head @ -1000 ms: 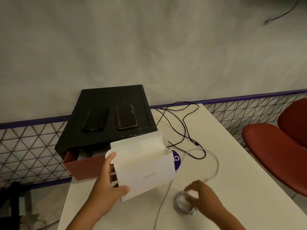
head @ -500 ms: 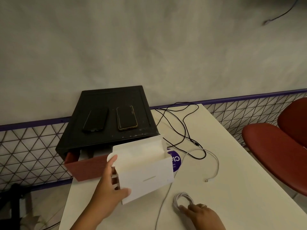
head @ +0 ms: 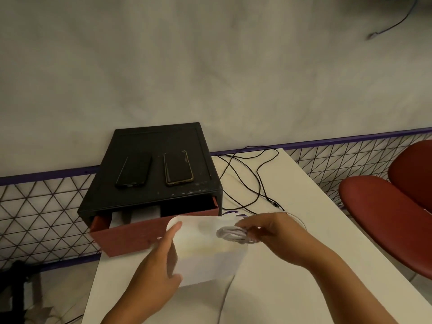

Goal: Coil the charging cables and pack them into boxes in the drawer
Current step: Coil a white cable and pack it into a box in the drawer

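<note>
My left hand [head: 161, 270] grips an open white box [head: 210, 260] at its left side, thumb on the front, fingers behind. My right hand [head: 275, 235] pinches a coiled white cable [head: 231, 233] and holds it over the box's open top. A loose white cable [head: 224, 298] trails down the table below the box. Behind the box, the red drawer [head: 131, 237] of a black cabinet [head: 154, 183] stands pulled out, with white boxes [head: 145, 217] inside it.
Two dark phones [head: 177, 168] lie on top of the cabinet. A black cable [head: 257, 183] loops over the white table [head: 304, 288] at the back right. A red chair [head: 385, 211] stands to the right, and a wire mesh fence [head: 35, 218] runs behind the table.
My right hand picked the coiled cable up off the table and brought it up to the box opening. The left hand tilted the box toward me, lower and nearer the drawer front.
</note>
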A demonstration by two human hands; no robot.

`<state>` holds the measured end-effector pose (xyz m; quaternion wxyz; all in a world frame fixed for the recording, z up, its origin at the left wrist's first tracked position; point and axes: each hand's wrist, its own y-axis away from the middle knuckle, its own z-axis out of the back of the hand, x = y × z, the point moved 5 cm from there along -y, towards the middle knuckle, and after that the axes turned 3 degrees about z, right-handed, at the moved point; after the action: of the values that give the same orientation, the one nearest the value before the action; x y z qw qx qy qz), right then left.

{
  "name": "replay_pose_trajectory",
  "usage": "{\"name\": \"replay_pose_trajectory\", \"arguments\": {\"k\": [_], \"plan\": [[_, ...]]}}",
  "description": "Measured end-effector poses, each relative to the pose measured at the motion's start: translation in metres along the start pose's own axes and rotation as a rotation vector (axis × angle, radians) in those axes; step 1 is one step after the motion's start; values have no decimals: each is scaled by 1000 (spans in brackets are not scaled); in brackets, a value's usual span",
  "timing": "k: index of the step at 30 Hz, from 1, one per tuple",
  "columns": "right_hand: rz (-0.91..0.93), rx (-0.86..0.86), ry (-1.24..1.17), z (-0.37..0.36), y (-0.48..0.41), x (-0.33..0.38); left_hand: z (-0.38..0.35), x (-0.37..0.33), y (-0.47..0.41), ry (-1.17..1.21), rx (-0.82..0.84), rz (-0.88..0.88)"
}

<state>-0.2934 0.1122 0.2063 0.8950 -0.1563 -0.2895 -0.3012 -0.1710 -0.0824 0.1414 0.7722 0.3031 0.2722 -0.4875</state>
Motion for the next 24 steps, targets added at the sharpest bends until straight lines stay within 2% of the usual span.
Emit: {"name": "replay_pose_trajectory", "arguments": {"k": [3, 10, 14, 17, 20, 24], "plan": [[34, 118, 175, -19, -9, 6, -1, -7, 3, 16, 29, -45], [29, 257, 259, -55, -18, -5, 5, 6, 4, 166, 40, -22], [-2, 243, 317, -63, -20, -12, 5, 18, -4, 245, 27, -5], [31, 147, 289, -60, -20, -14, 8, 33, -10, 338, -8, 25], [-16, 48, 225, -57, -18, -22, 11, 53, -16, 399, -72, 63], [-93, 68, 170, -70, -5, -37, 10, 82, -30, 398, -121, 105]]}}
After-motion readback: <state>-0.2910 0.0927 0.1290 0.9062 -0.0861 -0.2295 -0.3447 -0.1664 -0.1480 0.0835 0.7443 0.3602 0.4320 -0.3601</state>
